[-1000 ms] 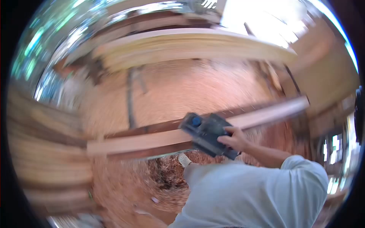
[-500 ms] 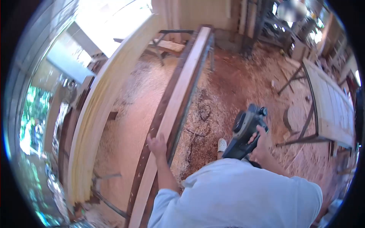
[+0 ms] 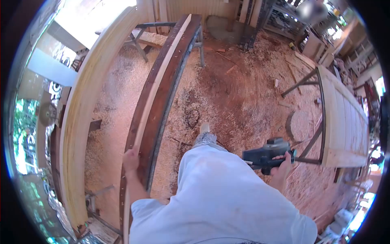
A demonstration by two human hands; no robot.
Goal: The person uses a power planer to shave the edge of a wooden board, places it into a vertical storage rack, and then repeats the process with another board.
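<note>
With left hand (image 3: 131,156) fingers wrapped on the long board (image 3: 156,87) and right hand (image 3: 282,166) fingers clenching the planer (image 3: 266,155), the sawdust-covered floor (image 3: 235,97) risks a slip.

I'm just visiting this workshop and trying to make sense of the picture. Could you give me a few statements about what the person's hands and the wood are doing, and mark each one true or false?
1. The right hand holds a power planer. True.
2. The planer rests on the long plank. False: it is held off to the side, away from the plank, over the shavings-covered floor.
3. The left hand grips the edge of the long plank. True.
4. The floor is swept clean. False: wood shavings and sawdust cover it.
5. A panel of pale boards lies on a metal stand to the right. True.
</note>
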